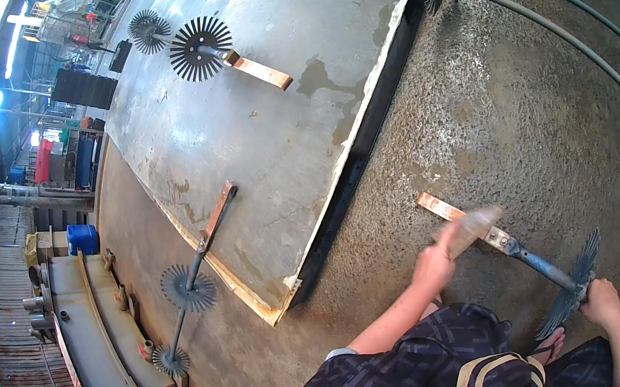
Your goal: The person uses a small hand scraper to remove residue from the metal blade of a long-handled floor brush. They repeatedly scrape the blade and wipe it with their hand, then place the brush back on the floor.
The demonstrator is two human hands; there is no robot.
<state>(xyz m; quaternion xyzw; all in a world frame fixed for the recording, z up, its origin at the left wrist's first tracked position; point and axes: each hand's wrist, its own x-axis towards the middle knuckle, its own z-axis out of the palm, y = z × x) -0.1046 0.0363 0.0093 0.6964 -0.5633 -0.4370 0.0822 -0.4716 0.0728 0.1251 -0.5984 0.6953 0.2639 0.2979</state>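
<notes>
My left hand [432, 268] is closed around a blurred, pale brown, flat block-like tool [470, 230], whose exact kind I cannot make out. It lies across a copper strip [440, 205] bolted to the end of a blue-grey metal rod [544, 267]. A dark disc with many radial fins [572, 299] sits on this rod. Just behind the disc, my right hand [602, 302] grips the rod. The rod slants over the wet concrete floor, copper end pointing away from me.
A large grey metal sheet-topped platform [261, 144] with a pale edge stands ahead. Similar finned rods lie on it, one [200, 51] near its far end and another [188, 286] over its left edge. Further rods [535, 16] reach off its right side. A grey tank [95, 328] and blue drum [82, 239] stand left.
</notes>
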